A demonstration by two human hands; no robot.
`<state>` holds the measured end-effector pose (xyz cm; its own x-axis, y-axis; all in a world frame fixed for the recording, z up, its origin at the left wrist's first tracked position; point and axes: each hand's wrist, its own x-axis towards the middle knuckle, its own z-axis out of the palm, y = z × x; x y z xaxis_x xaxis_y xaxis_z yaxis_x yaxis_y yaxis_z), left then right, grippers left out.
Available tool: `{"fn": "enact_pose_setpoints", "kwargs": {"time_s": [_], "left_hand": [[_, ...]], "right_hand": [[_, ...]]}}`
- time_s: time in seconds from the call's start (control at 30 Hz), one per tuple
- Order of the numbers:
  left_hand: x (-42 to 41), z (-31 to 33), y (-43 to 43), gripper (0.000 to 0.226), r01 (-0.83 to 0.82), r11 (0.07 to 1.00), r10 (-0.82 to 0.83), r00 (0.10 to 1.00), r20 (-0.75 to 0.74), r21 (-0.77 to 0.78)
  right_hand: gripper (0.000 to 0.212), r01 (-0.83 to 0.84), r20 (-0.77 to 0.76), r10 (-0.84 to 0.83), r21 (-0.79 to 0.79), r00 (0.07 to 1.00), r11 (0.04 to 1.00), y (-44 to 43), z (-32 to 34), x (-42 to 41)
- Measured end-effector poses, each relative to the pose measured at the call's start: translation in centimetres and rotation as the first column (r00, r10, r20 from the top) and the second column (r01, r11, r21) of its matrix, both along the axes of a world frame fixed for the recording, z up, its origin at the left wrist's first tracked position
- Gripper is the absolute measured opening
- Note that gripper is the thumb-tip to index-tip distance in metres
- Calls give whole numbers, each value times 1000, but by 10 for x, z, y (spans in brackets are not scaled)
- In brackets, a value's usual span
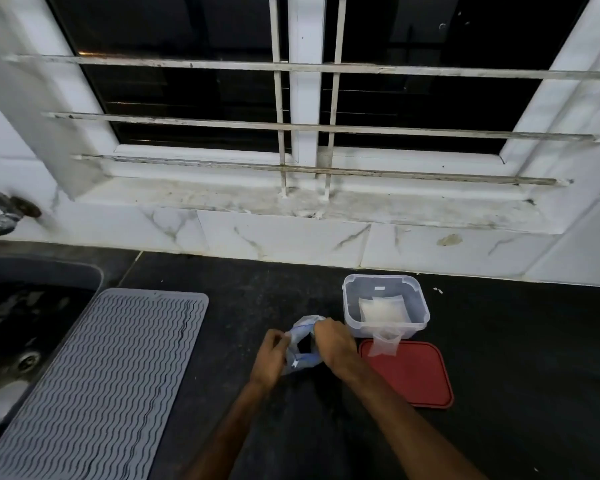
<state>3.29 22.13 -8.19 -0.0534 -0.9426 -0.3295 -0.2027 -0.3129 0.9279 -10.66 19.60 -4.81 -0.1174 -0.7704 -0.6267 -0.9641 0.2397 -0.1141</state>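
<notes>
- Blue-and-white plastic pouch (307, 359) stands low in the middle of my view, on the black table (516, 358), held between both hands with its mouth spread so that a dark gap shows inside
- My left hand (271, 355) pinches the pouch's left edge, its fingers curled in on the rim
- My right hand (333, 344) grips the right edge from above, its fingers curled over the top rim and covering part of it; I cannot tell where the thumb sits
- Just right of the right hand stands a clear plastic container (420, 306) with no cover on it, close to the tiled wall
- Inside it lies a flat packet of white stuff (381, 310)
- A small clear bag (385, 344) hangs over the container's near rim and rests on the red lid (420, 379)
- That lid lies flat on the table, touching the container's near side and just beside my right wrist
- To the left, well apart from the pouch, a grey ribbed mat (111, 375) lies flat, with its far left side along the dark sink (21, 323)
- A metal tap (2, 216) sticks out of the wall above the sink
- Behind everything runs a stained white window sill (222, 199) under a dark window with white bars (291, 124)
</notes>
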Motion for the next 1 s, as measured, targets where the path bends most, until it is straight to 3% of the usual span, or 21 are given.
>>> {"fn": "enact_pose_setpoints", "kwargs": {"time_s": [0.07,0.13,0.23,0.3,0.4,0.47,0.63,0.73,0.8,0.9,1.0], "left_hand": [[-2,-6,-1,25,-104,983,111,993,-37,150],[-4,-11,-7,35,-87,977,97,994,-43,194],[-8,-20,-13,51,55,982,-53,998,-19,180],[-9,-28,-14,43,91,991,-94,995,23,97],[-12,-32,-15,22,108,994,-108,992,67,3],[-14,-37,-17,21,107,994,-107,993,44,6],[-19,-33,-18,27,-90,980,101,994,-51,178],[-17,-40,-22,26,-187,949,200,979,-29,254],[-18,-43,-23,26,-176,954,174,984,30,243],[-21,-41,-20,21,-33,984,6,988,151,177],[-19,-40,-14,16,-36,988,13,988,152,153]], "right_hand": [[45,87,59,-84,-53,995,995,6,-5,-5],[30,160,132,-134,-205,982,966,17,-9,-12],[27,239,205,-182,-300,962,923,30,-16,-18],[24,254,251,-177,-323,952,912,31,-19,-18],[23,321,338,-210,-316,918,893,33,-21,-16],[23,377,385,-253,-289,887,880,34,-26,-16],[16,467,441,-352,-183,826,865,31,-55,-29],[27,471,480,-354,-145,803,870,36,-46,-27],[28,446,455,-331,-171,826,878,36,-41,-23],[18,339,424,-229,-205,876,918,33,-37,-17],[20,364,446,-252,-186,859,912,31,-41,-14]]}}
